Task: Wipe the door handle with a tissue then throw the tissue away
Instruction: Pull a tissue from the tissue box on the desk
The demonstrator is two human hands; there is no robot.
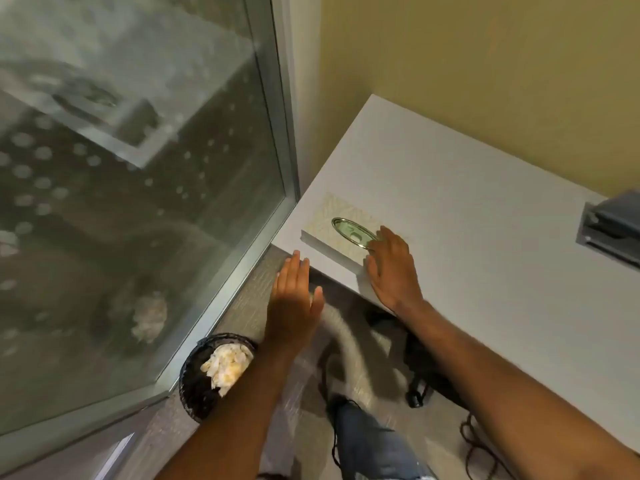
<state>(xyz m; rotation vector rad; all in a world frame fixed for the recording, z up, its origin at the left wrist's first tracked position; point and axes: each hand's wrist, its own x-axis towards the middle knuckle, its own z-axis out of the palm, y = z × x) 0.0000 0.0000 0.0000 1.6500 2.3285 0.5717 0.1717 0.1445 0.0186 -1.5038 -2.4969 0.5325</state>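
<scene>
A pale patterned tissue box (329,216) with an oval slot lies flat near the corner of a white table (467,237). My right hand (393,268) rests on the box's near end, fingers spread, fingertips at the slot's edge. My left hand (294,299) hovers flat and empty just off the table's edge, fingers together but holding nothing. A black mesh waste bin (197,393) stands on the floor below my left forearm, with crumpled white and yellowish tissues (225,367) inside. No door handle is in sight.
A frosted glass panel with a metal frame (273,140) fills the left side. A grey device (609,226) sits at the table's right edge. Under the table are a grey hose, black cables (474,445) and my jeans-clad leg (367,441).
</scene>
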